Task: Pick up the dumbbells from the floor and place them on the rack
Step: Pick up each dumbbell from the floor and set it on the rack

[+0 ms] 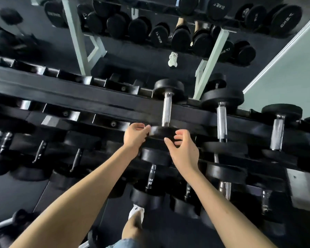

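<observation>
The left hand (135, 136) was curled against the left edge of the dumbbell's (166, 110) near head, the right hand (183, 151) round its right edge, both equally near. Beyond the fingers (145, 127), its long axis was laid pointing straight away, handle and far head resting across the rack (79, 97).

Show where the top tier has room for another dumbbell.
Bare cradles line the top tier left of the centre dumbbell. Right of it two more dumbbells sit close together. The lower tiers are packed.
</observation>
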